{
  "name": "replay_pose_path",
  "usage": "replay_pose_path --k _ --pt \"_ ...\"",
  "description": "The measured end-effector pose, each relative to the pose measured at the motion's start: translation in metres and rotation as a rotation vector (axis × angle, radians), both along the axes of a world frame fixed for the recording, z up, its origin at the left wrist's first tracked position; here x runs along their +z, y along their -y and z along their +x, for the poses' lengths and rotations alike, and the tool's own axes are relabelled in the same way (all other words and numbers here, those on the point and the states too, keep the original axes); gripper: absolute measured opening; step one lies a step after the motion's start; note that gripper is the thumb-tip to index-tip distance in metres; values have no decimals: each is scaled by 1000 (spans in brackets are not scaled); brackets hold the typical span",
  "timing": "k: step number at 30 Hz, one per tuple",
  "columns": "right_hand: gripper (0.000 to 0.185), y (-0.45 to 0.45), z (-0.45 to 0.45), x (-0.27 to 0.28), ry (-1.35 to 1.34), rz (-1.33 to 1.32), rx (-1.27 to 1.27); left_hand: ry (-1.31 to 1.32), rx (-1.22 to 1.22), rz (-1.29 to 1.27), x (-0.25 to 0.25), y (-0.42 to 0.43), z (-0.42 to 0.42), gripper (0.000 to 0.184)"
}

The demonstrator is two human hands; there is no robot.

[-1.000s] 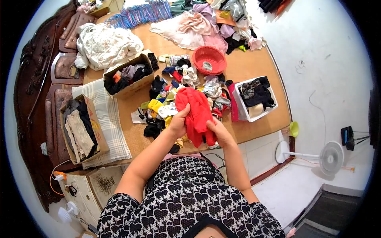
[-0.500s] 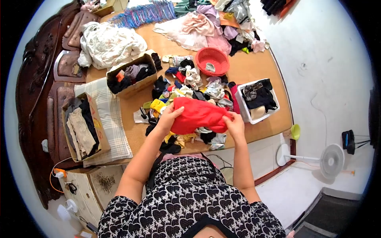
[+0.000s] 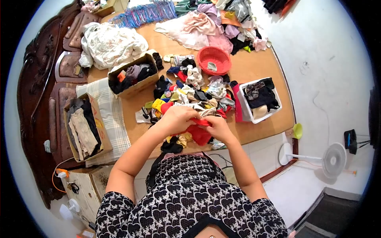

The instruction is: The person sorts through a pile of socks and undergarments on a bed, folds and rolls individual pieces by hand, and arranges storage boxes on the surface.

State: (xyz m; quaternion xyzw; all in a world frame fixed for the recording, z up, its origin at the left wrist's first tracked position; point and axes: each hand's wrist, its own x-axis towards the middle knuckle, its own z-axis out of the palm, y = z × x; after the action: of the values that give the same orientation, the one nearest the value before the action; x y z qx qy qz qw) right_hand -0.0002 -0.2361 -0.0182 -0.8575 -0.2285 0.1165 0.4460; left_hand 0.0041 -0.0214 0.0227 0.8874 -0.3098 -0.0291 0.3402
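Observation:
A red cloth garment is bunched between my two hands, its lower part hanging down; I cannot make out its exact kind. My left hand pinches it from the left and my right hand grips it from the right, the fingers nearly meeting. Beneath and beyond them spreads a mixed pile of small clothes, which look like socks and underwear in white, black, yellow and red. Part of the pile is hidden by my hands.
Around the pile stand a red plastic basket, a white bin of dark clothes, and two cardboard boxes, one nearer and one farther. White bedding and heaped clothes lie farther back. A fan stands right.
My hands have come together. The red garment, stretched wide between them before, is now gathered up and partly folded, with its lower part hanging.

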Motion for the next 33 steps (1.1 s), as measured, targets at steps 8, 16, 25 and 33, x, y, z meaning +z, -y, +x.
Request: replay_pose_path --k 8,16,25,33 --pt "21 32 26 36 127 -30 -112 118 197 125 -13 -49 12 23" --pt "16 42 55 40 274 -102 -171 -376 473 -554 -17 -69 27 20" --pt "23 59 48 32 -373 111 -142 -599 451 -875 -20 -73 22 13" --pt "19 35 61 -7 -212 -91 -481 -252 795 -653 -48 -36 47 20"
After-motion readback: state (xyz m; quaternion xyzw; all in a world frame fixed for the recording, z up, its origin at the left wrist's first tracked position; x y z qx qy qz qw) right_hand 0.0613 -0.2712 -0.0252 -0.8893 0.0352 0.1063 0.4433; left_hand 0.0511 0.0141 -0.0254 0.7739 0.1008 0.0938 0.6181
